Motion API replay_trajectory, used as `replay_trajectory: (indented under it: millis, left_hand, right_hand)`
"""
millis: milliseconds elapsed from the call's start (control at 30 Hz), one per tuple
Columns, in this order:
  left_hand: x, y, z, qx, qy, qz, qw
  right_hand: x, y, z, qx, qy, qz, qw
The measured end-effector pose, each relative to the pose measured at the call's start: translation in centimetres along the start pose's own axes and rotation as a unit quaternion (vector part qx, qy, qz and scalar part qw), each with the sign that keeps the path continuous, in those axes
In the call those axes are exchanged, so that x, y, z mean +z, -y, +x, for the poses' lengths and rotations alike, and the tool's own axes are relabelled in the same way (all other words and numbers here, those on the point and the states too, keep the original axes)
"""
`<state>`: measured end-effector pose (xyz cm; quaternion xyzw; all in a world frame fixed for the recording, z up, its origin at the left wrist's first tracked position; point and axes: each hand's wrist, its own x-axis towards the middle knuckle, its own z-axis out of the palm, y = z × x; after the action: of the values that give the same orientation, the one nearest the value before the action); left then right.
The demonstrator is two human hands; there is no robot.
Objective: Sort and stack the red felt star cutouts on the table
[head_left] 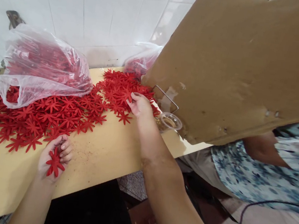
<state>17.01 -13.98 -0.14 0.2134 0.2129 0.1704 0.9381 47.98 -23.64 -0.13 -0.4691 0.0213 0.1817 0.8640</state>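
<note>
Left hand cupped palm-up, near side of the large plastic bag, cradling a red felt-like flower cutout. Right hand, right of the bag, thumb and forefinger narrow at the loose pile; pinch unclear. Pile spreads before and right of the bag. Gathering seems slight; most cutouts lie loose.

Finding passage low across bare table, near edge.
Running clear between left hand and right forearm; meeting heaped red flowers and plastic bag behind; at right, meeting clear cup and broad, tilted cardboard panel.
</note>
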Motion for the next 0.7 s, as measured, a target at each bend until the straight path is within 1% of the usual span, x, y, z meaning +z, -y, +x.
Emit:
replay_trajectory:
  millis: [200, 433, 700]
  left_hand:
    - [0.2, 0.0, 0.1, -0.001, -0.007, 0.018, 1.0]
    - [0.2, 0.1, 0.1, 0.001, -0.014, 0.033, 0.999]
    - [0.2, 0.0, 0.0, -0.006, -0.017, 0.04, 0.999]
  right_hand:
    - [-0.7, 0.5, 0.1, 0.008, 0.015, -0.003, 1.0]
    - [-0.7, 0.8, -0.3, 0.022, 0.019, 0.008, 1.0]
    - [-0.5, 1.1, -0.1, 0.034, -0.038, 0.017, 0.999]
